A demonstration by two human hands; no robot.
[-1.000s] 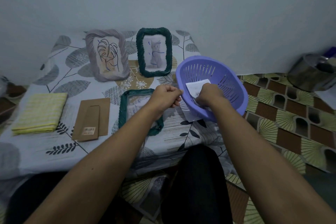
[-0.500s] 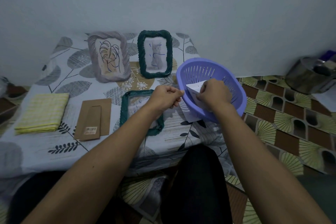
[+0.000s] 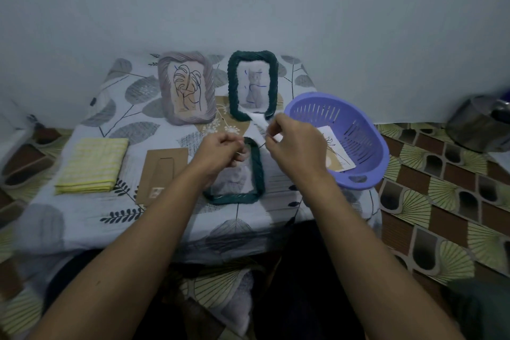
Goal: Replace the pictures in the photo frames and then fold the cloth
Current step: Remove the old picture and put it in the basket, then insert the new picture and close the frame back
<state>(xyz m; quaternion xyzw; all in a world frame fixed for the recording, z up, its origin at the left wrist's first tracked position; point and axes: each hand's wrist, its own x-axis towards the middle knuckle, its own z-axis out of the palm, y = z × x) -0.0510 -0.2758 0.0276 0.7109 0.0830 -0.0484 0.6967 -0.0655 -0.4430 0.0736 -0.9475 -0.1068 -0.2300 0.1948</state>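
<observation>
A dark green frame [image 3: 258, 171] lies flat on the low table, partly under my hands. My right hand [image 3: 292, 143] hovers above its top right corner, pinching a white picture [image 3: 257, 119] whose corner sticks up past my thumb. My left hand [image 3: 220, 152] is curled shut over the frame's top left; I see nothing in it. Two frames stand against the wall: a lilac one [image 3: 187, 88] with a leaf drawing and a green one [image 3: 252, 83] with a cat picture. A folded yellow cloth [image 3: 92, 164] lies at the left.
A purple basket [image 3: 367, 174] sits at the table's right edge with another picture [image 3: 334, 152] inside. A brown backing board [image 3: 162, 171] lies between cloth and flat frame. A metal pot [image 3: 480, 124] stands on the patterned floor at the right. My knees are under the table's front edge.
My right hand has lifted a white picture out of the basket and carried it left over the flat frame. My left hand has moved left, away from the basket rim.
</observation>
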